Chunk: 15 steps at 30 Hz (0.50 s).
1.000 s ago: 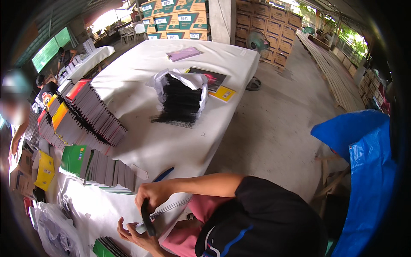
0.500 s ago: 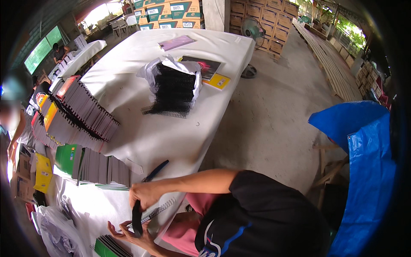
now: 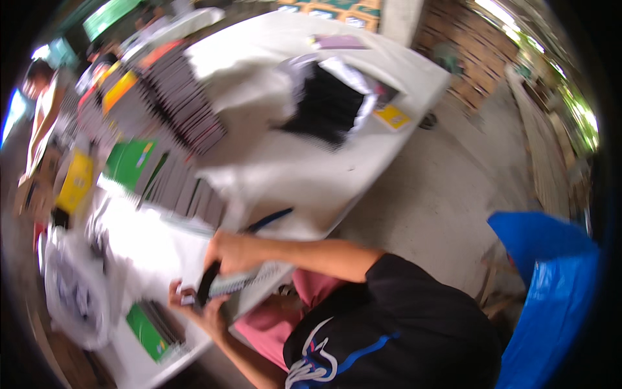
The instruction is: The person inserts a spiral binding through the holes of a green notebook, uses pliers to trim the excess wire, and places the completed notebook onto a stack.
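Observation:
Both of my hands meet over the near edge of the white-covered table (image 3: 280,194). From above, my right hand (image 3: 232,251) closes round a black strip-like piece (image 3: 207,282), whose kind is blurred. My left hand (image 3: 199,307) is below it, with fingers bent at the lower end of that piece and one finger sticking out. Between and beside the hands a spiral-bound notebook (image 3: 234,282) tilts, its wire coil towards my body; my left hand grips its end. A small shiny bit near the left fingers is too smeared to name.
A dark blue slim tool (image 3: 269,219) lies beyond my right hand. Green notebooks (image 3: 131,164) and tall notebook stacks (image 3: 184,91) stand left. Black wire coils (image 3: 329,102) spill from a white bag. A plastic bag (image 3: 76,292) lies nearer; a blue tarp (image 3: 560,292) hangs right.
The whole view has swung, so the table and stacks sit further right and appear blurred. Both hands keep hold of the same things, with the right hand slightly higher in the picture.

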### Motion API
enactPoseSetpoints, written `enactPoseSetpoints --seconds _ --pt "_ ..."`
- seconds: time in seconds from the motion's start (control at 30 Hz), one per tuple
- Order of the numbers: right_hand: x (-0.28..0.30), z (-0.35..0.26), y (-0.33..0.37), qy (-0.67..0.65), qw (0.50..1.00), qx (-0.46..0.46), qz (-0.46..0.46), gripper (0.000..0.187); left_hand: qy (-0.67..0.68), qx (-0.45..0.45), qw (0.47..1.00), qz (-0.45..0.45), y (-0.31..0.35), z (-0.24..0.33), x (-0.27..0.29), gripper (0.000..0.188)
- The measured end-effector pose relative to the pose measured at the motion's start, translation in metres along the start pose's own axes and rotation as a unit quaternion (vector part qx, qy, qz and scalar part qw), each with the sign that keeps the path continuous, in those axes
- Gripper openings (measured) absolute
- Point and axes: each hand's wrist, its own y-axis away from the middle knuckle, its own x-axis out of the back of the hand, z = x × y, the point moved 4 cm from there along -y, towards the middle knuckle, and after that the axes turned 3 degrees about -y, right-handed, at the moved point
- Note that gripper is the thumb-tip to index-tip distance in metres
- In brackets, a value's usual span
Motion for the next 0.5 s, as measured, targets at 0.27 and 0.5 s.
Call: enactPoseSetpoints --seconds 0.27,0.5 --pt "0.007 0.009 -0.003 0.110 0.963 -0.239 -0.053 0.033 -0.036 -0.020 0.999 -0.013 -0.009 -0.002 -0.011 0.098" --pt "-0.012 -0.009 -0.024 0.140 0.968 -0.199 -0.053 0.031 -0.002 0.006 1.000 0.004 -0.009 0.000 -0.005 0.099"
